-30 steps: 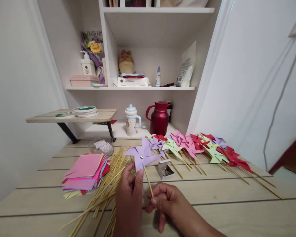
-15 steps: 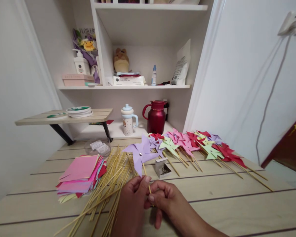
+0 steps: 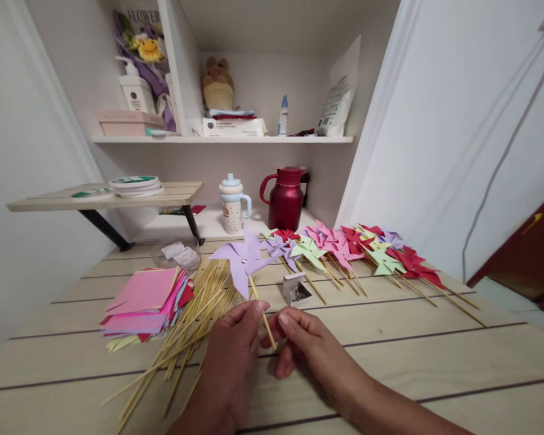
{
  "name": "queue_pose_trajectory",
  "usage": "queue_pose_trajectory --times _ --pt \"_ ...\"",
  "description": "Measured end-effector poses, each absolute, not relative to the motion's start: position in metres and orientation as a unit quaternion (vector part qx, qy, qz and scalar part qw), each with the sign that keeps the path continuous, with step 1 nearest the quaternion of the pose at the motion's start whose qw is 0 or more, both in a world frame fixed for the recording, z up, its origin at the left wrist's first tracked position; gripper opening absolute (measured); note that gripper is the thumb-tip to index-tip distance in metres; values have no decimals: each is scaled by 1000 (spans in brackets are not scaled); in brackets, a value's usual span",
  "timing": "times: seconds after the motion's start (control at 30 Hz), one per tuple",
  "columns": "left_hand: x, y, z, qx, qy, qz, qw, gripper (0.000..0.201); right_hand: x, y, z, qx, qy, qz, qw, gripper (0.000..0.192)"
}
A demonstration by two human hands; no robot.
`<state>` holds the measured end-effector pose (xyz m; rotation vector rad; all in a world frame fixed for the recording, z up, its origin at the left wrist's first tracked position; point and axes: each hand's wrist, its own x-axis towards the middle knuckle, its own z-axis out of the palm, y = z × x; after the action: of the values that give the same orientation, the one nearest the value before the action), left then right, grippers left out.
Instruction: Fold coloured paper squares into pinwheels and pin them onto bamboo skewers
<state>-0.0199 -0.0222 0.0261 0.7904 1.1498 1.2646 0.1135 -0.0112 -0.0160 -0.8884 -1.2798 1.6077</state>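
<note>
A lilac paper pinwheel (image 3: 249, 273) on a thin wooden stick stands tilted in front of me, a metal pin at its centre. My left hand (image 3: 232, 347) pinches the stick below the paper blades, thumb on top. Beside the stick's lower end is my right hand (image 3: 315, 347), its thumb lifted off and its fingers loosely curled and apart; a fingertip lies close behind the stick, and I cannot tell whether it touches. Just beyond the hands, a small open box (image 3: 295, 291) holds metal pins. Loose wooden sticks (image 3: 193, 326) lie left of my left hand.
Coloured paper squares (image 3: 142, 293) are stacked at the left. Several finished pinwheels (image 3: 340, 251) lie at the back right. Behind them stand a red jug (image 3: 285, 202) and a light cup (image 3: 232, 211). A raised wooden shelf (image 3: 95, 196) carries tape rolls (image 3: 136, 186).
My right thumb has come off the lower stick, and the right fingers have loosened. The left hand still pinches the stick. The view has tipped downward, so everything sits higher.
</note>
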Motion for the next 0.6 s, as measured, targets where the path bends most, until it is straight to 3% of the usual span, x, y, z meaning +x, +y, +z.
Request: queue_pose_trajectory --times 0.4,0.6 --pt "-18 -16 8 387 471 524 595 35 113 -7 -15 -367 -466 661 460 23" --pt "-17 -14 9 369 481 528 594 39 111 -4 -15 -383 -465 657 454 24"
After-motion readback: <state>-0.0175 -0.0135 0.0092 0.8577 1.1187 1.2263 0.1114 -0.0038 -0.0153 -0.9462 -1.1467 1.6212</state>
